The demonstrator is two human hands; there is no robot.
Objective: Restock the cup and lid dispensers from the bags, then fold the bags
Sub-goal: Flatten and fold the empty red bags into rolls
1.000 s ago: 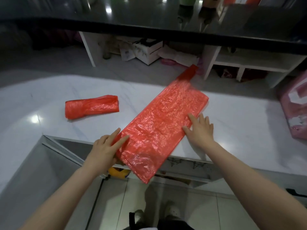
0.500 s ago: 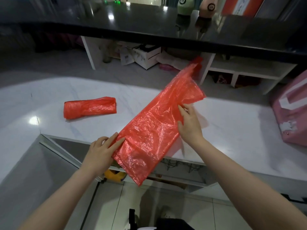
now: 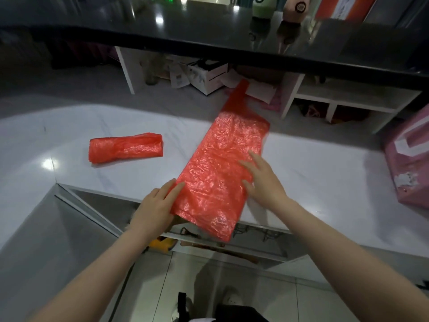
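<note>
At the left of the frame a rolled red bag [image 3: 126, 148] lies on the glossy white marbled desk [image 3: 313, 173], well apart from us; a pink package [image 3: 408, 163] sits at the right edge. Mid-frame, our crinkly, translucent red bag [image 3: 220, 168] lies flat, its near end overhanging the desk. Our left hand [image 3: 156, 210] and right hand [image 3: 263, 180] press it, fingers spread flat.

Dim room; ceiling lights glare off the white counter [image 3: 69, 140] and the black shelf [image 3: 209, 31] above it. Edges bow; hands slightly blurred.
</note>
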